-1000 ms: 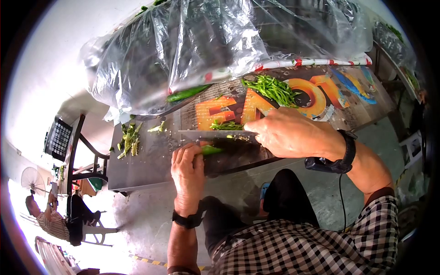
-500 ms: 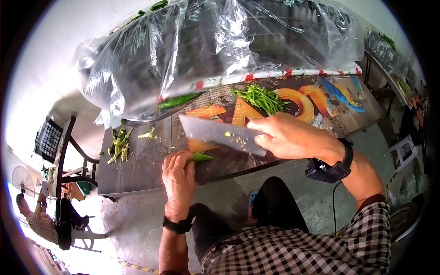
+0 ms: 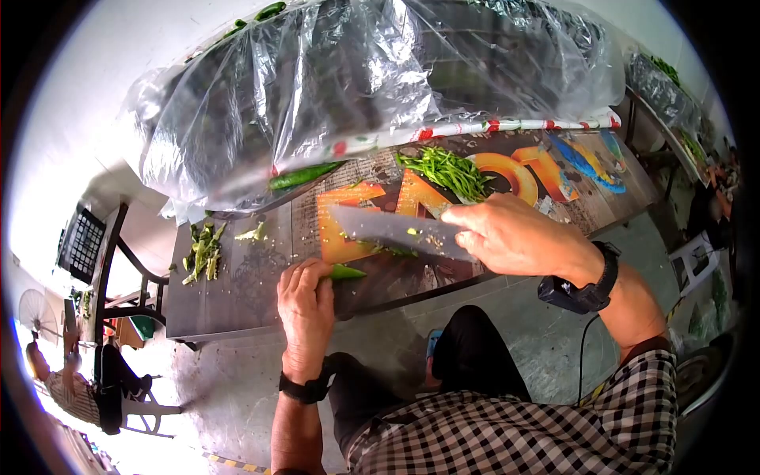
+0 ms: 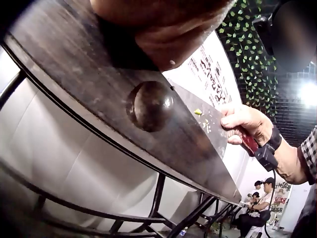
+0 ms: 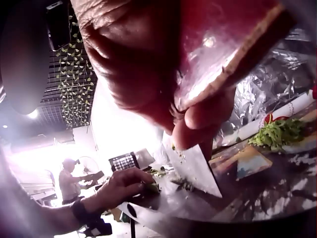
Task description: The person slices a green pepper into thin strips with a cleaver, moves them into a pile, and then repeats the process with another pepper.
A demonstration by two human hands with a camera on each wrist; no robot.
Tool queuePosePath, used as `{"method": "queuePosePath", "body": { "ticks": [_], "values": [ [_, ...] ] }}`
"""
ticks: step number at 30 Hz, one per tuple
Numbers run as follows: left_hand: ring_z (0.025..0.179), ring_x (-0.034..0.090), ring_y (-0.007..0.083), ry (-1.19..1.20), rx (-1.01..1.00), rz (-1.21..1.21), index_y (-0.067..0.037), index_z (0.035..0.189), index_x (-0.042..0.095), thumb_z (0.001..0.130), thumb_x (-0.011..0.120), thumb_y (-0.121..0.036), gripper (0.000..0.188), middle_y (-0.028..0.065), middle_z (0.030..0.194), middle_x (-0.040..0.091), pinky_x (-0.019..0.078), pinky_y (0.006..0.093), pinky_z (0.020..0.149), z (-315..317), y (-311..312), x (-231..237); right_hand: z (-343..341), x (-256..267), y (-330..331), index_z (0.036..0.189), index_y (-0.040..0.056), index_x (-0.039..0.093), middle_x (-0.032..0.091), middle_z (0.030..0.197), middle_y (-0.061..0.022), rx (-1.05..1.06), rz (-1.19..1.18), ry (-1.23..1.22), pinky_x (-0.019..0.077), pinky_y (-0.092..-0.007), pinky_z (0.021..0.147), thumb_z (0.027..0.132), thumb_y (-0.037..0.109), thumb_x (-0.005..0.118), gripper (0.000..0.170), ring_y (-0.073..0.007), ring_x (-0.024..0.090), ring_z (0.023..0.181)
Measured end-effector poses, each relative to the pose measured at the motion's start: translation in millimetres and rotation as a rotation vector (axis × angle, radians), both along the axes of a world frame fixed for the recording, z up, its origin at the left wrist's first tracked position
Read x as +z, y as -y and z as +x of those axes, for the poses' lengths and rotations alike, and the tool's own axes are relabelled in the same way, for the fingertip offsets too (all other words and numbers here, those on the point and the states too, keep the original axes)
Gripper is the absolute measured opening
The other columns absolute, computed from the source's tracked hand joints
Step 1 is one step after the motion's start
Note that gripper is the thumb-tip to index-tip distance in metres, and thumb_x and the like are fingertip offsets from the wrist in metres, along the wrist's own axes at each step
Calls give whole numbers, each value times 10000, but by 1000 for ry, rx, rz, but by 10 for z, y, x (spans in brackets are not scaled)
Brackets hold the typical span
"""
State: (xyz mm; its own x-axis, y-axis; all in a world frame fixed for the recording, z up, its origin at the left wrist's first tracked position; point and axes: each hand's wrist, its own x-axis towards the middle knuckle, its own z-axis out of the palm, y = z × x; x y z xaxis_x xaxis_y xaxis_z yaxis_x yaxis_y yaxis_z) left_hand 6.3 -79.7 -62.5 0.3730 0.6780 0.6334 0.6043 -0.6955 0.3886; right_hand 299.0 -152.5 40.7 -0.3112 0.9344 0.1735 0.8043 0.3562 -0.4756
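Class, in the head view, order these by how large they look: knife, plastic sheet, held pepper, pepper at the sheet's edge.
1. Plastic sheet
2. Knife
3. Pepper at the sheet's edge
4. Held pepper, its visible part only; the left hand hides some.

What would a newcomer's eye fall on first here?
Probably the broad, speckled knife in the right grip, tilted above the table. Close by, the left grip holds a green pepper. Next comes the clear plastic sheet along the table's far side, with cut green strips heaped in front.
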Motion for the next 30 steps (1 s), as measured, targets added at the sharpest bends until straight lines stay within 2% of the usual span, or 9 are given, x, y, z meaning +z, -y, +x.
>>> {"method": "queuePosePath", "body": {
  "ticks": [3,5,8,15,20,22,24,26,30],
  "values": [
    [975,605,331,4,-3,3,-27,950,618,772,608,52,196,127,1019,669,478,404,876,-3,-6,-8,0,44,6,844,-18,580,600,668,-245,-136,61,11,473,-514,636,872,66,559,91,-423,626,661],
    [971,604,331,1,-1,1,-28,951,618,772,608,52,196,128,1019,669,478,403,875,0,-11,-6,124,-34,-19,841,-7,579,596,666,-235,-10,231,179,472,-496,623,872,76,563,91,-407,625,649],
    [966,602,331,2,-1,4,-30,952,617,773,607,50,196,128,1018,669,476,405,873,9,-10,1,105,36,19,845,5,578,591,666,-222,-10,211,272,469,-482,611,870,87,566,87,-396,620,635],
    [966,601,330,2,6,0,-32,950,615,775,609,44,191,127,1013,668,473,411,873,7,-9,-1,-15,74,65,884,-23,562,589,704,-267,9,-136,-52,454,-514,647,857,74,538,103,-431,617,692],
    [974,596,321,19,-8,-11,-45,941,612,781,631,31,177,100,1024,664,447,424,875,9,-3,1,43,-11,-150,948,-38,592,612,754,-276,-4,-100,-45,477,-507,705,851,82,505,178,-449,626,742],
    [968,596,322,14,-4,-22,-46,938,612,782,631,32,176,100,1020,665,450,420,867,-8,10,4,209,-112,-285,927,-28,553,575,757,-269,-99,7,-29,450,-495,676,870,95,521,139,-449,597,762],
    [960,596,325,8,0,-33,-47,938,612,782,629,35,176,101,1014,666,454,415,858,8,9,27,339,-61,-320,1025,-20,599,620,844,-264,-266,121,161,466,-471,677,873,98,515,210,-439,612,776],
    [942,591,332,29,-6,-26,-50,939,616,785,627,37,177,107,988,662,456,417,846,42,-3,11,425,34,-231,1048,-15,598,615,794,-213,-355,113,109,473,-427,625,886,100,515,215,-354,638,673],
    [907,580,350,-11,-41,-67,-50,934,618,791,627,32,165,125,932,646,456,435,829,239,16,39,374,146,-112,926,-23,595,597,745,-263,-364,-27,-146,447,-508,662,876,118,500,177,-439,609,721]
  ]
}}
